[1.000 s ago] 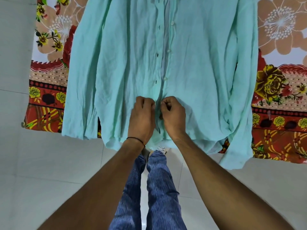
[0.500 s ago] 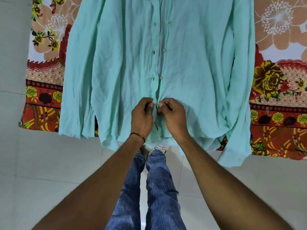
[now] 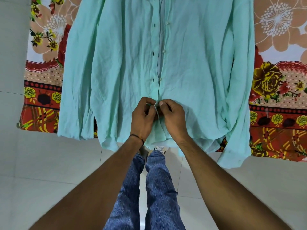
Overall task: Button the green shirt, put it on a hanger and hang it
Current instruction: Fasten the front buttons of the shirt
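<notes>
Green shirt (image 3: 191,67) lies front-up on a floral bed (image 3: 279,77), hem toward the person, as left hand (image 3: 143,116) & right hand (image 3: 173,116), each pinching a placket edge, have crept up from the hem w/ several buttons above undone; pale tiled floor below.

The light over me is soft, even and fairly bright, so my hands, the left (image 3: 144,117) and the right (image 3: 172,117), throw only faint shadow onto the green shirt (image 3: 116,72), whose wrinkles read clearly. The pale floor (image 3: 49,163) shows a mild glossy sheen between my legs, with no harsh glare anywhere. The wide lens bends the edges, so the bedsheet (image 3: 279,83) border curves and my forearms balloon toward the bottom corners, where detail goes slightly soft.
</notes>
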